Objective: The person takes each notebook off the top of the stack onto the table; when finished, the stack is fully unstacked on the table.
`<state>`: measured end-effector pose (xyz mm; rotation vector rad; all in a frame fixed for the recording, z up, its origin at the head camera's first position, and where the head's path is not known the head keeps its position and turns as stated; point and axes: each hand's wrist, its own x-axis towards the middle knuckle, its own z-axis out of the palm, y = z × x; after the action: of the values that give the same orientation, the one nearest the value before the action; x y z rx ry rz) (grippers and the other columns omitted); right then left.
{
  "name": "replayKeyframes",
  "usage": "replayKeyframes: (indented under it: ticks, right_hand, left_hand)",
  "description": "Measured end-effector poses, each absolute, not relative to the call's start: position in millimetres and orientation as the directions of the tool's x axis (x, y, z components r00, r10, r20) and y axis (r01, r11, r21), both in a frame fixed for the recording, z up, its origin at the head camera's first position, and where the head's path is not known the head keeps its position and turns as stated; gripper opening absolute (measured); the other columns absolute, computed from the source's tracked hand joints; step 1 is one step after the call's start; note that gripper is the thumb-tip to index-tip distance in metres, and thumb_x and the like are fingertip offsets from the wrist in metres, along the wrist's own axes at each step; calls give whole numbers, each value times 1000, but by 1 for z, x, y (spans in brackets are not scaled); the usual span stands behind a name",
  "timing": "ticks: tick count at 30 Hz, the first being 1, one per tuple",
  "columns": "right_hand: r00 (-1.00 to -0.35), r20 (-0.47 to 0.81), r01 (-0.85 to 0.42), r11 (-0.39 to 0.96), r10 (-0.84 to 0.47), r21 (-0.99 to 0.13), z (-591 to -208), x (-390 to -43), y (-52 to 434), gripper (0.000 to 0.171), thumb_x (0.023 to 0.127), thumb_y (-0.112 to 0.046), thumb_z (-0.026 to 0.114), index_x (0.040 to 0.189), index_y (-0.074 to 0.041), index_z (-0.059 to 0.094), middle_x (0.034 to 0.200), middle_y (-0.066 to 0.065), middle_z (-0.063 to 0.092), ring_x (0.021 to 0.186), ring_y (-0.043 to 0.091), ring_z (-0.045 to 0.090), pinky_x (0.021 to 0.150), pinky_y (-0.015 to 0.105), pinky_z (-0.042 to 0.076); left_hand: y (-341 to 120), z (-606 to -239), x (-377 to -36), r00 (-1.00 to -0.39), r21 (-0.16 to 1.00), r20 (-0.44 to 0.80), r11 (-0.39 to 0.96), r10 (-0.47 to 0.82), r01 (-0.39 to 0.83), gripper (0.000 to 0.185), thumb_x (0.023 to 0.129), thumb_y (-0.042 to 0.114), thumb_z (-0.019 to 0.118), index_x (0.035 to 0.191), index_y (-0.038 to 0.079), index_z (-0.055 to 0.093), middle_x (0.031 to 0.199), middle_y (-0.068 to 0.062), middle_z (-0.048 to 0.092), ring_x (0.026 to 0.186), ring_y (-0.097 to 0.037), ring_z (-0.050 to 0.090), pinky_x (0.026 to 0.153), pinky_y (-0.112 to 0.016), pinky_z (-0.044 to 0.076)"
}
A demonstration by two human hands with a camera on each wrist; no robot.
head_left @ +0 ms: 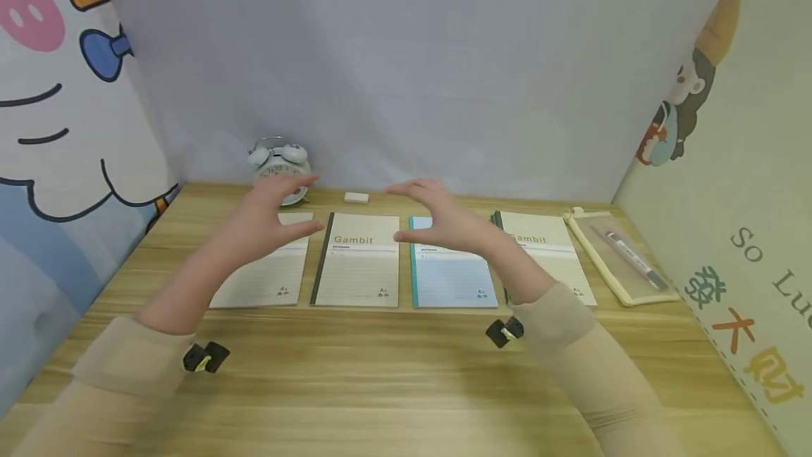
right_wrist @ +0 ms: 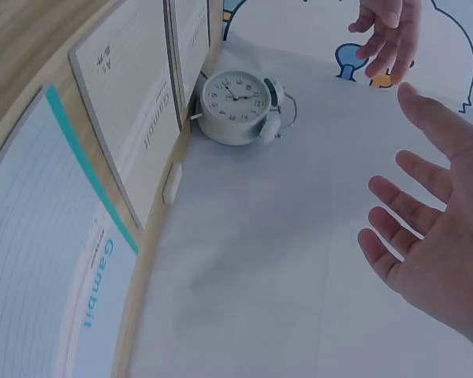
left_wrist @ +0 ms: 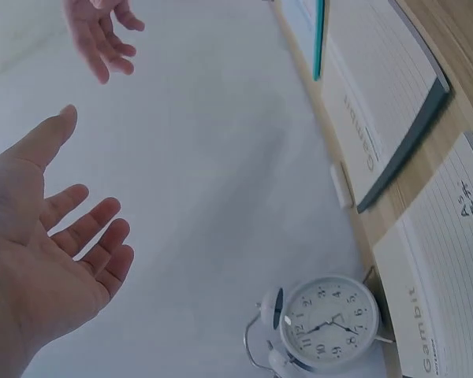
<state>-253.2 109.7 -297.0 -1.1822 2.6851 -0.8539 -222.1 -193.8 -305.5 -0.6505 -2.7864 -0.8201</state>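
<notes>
Both hands are raised in the air over a row of notebooks, palms turned toward each other and nothing held. My left hand (head_left: 269, 221) hovers above the leftmost notebook (head_left: 279, 277), in front of a white twin-bell alarm clock (left_wrist: 331, 323). In the left wrist view its fingers are relaxed and spread from the thumb. Above a blue notebook (head_left: 453, 281) is my right hand (head_left: 444, 217), its fingers (right_wrist: 406, 209) apart and loosely bent. Between the hands lies a cream Gambit notebook (head_left: 355, 266) with a dark spine. A small white eraser (head_left: 357, 197) sits behind it.
Farther right, cream notebooks (head_left: 545, 252), seemingly stacked, lie beside a mesh zip pouch (head_left: 624, 281) with a marker (head_left: 634, 259) showing through it. The wooden table (head_left: 355, 386) ends at a pale back wall (head_left: 406, 76), with printed panels on both sides.
</notes>
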Motion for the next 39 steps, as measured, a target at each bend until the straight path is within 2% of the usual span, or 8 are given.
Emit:
replayKeyframes:
  ticks: [5,14,21,26,31,39]
  right_hand:
    - [-718,192,-658,564,-669,-499,-290,-253,146,69,85,-34,70,144,-16,39,146,5,37,136,26,27,109,50,27]
    - [-778,275,-620,618,-565,-483,-287,-247,210,69,83,-29,74,143,-23,41,146,2,39,135,25,30,107,55,28]
    - [-833,296,-552,673,-467,-493,-293,-243,266,71,83,-24,74,145,-22,38,147,8,36,135,32,29,104,60,28]
    - [-868,297,-497,710,-398,-498,-299,-241,296,72,82,-22,74,145,-22,39,149,10,34,138,35,26,105,64,23]
    - [-883,291,-468,726,-368,-504,-308,-245,321,70,82,-20,74,144,-17,40,150,13,33,138,38,22,105,66,18]
    - [-916,225,-401,751,-332,-524,-331,-252,353,71,84,-21,72,144,-10,38,150,19,30,137,43,22,103,68,20]
  left_hand:
    - [-168,-302,-216,-868,492,326,716,375,495,72,84,39,70,144,14,39,143,-10,44,133,-33,35,108,-52,29]
    - [-123,-305,-208,-862,545,359,670,357,504,72,83,44,70,144,20,40,147,-5,39,136,-27,30,110,-50,29]
    - [-90,-311,-210,-835,575,406,606,372,550,75,84,48,66,147,23,33,150,0,33,139,-22,26,112,-46,26]
    - [-65,-317,-214,-841,620,379,569,385,540,82,84,50,65,150,21,26,154,1,27,142,-21,20,114,-46,22]
    - [-34,-325,-221,-854,661,348,545,387,516,87,84,52,65,151,18,21,155,1,23,143,-20,19,115,-43,21]
    - [10,-345,-231,-840,669,305,527,448,524,90,84,51,65,152,16,17,157,-1,20,144,-21,16,116,-43,20]
